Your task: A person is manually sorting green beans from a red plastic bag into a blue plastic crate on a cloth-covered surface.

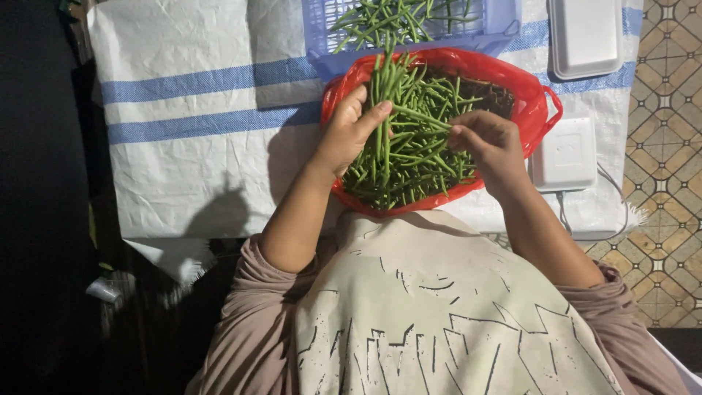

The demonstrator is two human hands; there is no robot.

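A red plastic bag [537,102] filled with long green beans [420,157] is seen from above, lying on a white woven sheet [197,146] with blue stripes. A bunch of beans [382,95] is gripped upright over the bag by the left hand [349,132]. A single bean [420,115] is pinched by the right hand [490,143]. Just beyond the bag sits a blue crate [504,18] holding more beans; white foam trays [564,155] lie beside the bag.

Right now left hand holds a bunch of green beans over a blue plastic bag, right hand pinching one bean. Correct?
Not quite: in the head view the bag is red, not blue; the blue thing is the crate behind it. The rest holds: the left hand grips a bunch of green beans, and the right hand pinches a single bean.
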